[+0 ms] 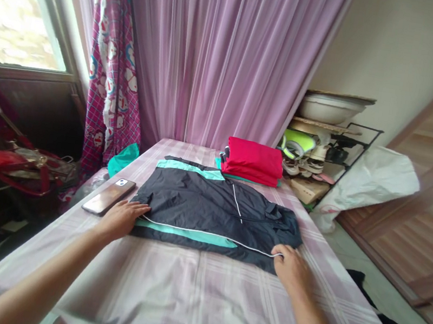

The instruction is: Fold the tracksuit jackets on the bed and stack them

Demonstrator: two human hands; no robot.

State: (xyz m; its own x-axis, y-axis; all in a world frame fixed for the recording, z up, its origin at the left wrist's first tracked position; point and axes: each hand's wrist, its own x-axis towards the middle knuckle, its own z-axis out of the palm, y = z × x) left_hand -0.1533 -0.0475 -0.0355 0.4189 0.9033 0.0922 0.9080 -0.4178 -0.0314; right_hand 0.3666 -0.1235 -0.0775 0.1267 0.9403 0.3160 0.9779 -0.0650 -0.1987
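A dark navy sports garment [198, 197] with teal bands and white piping lies spread sideways on the checked tablecloth, partly folded and lightly wrinkled. My left hand [121, 217] rests on its left end, fingers stretched out flat on the fabric. At the near right corner, my right hand [292, 267] has its fingers bent and pressed together on the garment's edge, by the end of a white piping line. Just left of the garment lies a phone [109, 197], its back facing up.
Behind the garment sits a folded stack with red cloth [253, 159] on top. The checked tablecloth [165, 280] covers the table. A rack [361, 146] with shoes and a basin [332, 108] stands at right, near a white bag [377, 182]. Purple curtains [216, 58] hang behind.
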